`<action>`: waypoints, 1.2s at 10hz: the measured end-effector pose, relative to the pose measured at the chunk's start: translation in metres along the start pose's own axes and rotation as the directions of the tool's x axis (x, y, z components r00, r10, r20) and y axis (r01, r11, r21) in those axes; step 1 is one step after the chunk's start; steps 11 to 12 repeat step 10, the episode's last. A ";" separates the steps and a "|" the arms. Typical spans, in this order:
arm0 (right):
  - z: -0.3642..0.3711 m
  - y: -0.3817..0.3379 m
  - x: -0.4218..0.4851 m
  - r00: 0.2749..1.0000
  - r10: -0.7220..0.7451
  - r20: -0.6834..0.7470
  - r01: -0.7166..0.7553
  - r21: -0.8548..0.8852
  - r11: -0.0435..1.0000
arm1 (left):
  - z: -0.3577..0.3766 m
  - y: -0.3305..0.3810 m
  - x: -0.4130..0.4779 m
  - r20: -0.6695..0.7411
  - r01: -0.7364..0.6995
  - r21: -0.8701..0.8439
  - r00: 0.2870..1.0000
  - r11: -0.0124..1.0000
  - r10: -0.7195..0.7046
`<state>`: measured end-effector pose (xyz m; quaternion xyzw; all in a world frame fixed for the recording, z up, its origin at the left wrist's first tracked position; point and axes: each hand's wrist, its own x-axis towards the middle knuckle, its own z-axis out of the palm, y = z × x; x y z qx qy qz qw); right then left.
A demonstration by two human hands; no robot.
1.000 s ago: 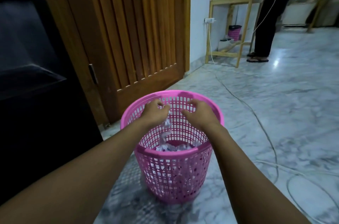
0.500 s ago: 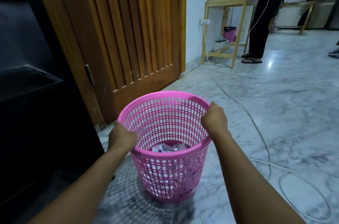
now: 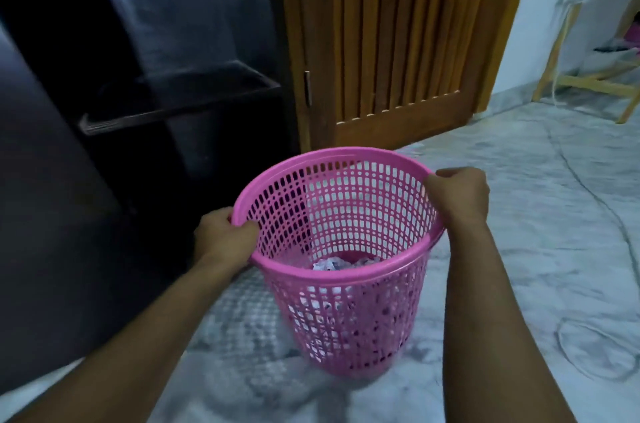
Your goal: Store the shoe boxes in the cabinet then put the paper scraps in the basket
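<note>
A pink perforated plastic basket (image 3: pixel 349 322) is at the centre, over the marble floor. Crumpled white paper scraps (image 3: pixel 334 264) lie at its bottom. My left hand (image 3: pixel 221 235) grips the basket's rim on the left side. On the right side of the rim my right hand (image 3: pixel 459 196) is closed. A dark open cabinet (image 3: pixel 180 100) with a shelf stands at the upper left, right beside the basket. No shoe boxes can be made out in its dark interior.
A slatted wooden door (image 3: pixel 384 42) stands behind the basket. White cables (image 3: pixel 595 329) loop across the marble floor on the right. A light wooden table frame (image 3: pixel 588 83) stands at the far right by the white wall.
One second ago both hands were over the basket's mouth, with paper falling in. They then took hold of the rim on either side. The view has swung left toward the cabinet.
</note>
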<state>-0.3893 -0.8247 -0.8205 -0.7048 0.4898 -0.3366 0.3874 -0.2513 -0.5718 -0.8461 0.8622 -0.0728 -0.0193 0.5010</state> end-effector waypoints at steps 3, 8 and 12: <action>0.064 -0.003 -0.058 0.977 -0.056 0.205 0.046 0.054 0.997 | -0.085 -0.053 0.005 -0.063 -0.017 0.035 0.998 0.999 0.019; 0.125 -0.017 -0.119 0.978 -0.093 0.185 0.062 0.165 0.984 | -0.096 -0.108 0.031 -0.128 0.068 -0.334 0.985 0.940 -0.117; 0.129 -0.026 -0.122 0.970 -0.184 0.157 0.195 -0.058 0.979 | -0.099 -0.092 0.029 -0.063 0.107 -0.264 0.990 0.958 -0.128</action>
